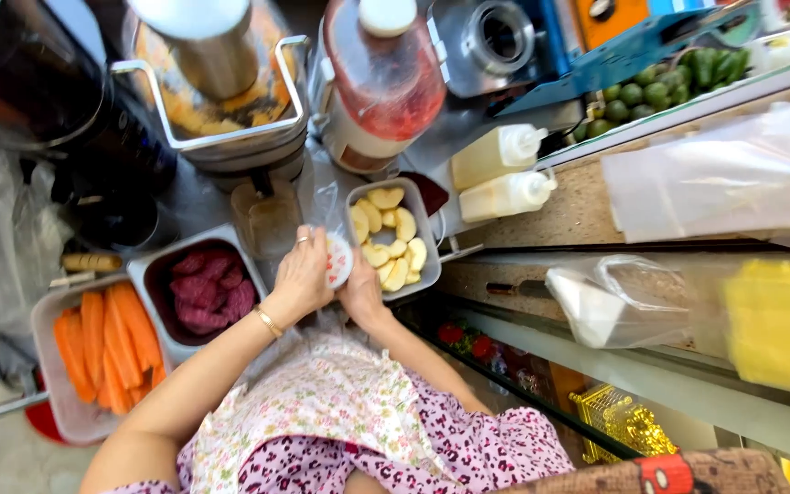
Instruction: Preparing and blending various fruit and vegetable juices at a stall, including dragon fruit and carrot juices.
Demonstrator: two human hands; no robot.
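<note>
Both hands are meeting over the bench point(230, 206), a grey metal surface crowded with containers. The left hand point(302, 274) is curling around a small round object, white with red markings point(339, 260); a ring is showing on one finger and a gold bracelet point(269, 321) is sitting on the wrist. The grip of this hand is closed on the round object from its left side. The right hand point(361, 291) is pressing against the same object from below and to the right, fingers largely hidden behind it; whether its grip is fully closed cannot be told. Both forearms are reaching forward from a floral-patterned garment.

The round object is being held just above the gap between two rectangular metal tubs. The tub to the right point(424, 240) is holding pale yellow fruit slices point(386, 240), smooth and crescent-shaped. The tub to the left point(155, 274) is holding dark purple-red chunks point(209, 288), rough-textured. Further left, a light plastic tray point(48, 316) is carrying long orange carrot sticks point(112, 343), lying side by side.

Behind the tubs, a clear blender jug with red pulp point(386, 82) is standing upright, beside a juicer with orange residue point(221, 87). Two soft plastic squeeze bottles point(503, 174) are lying near the stone-topped ledge.
</note>
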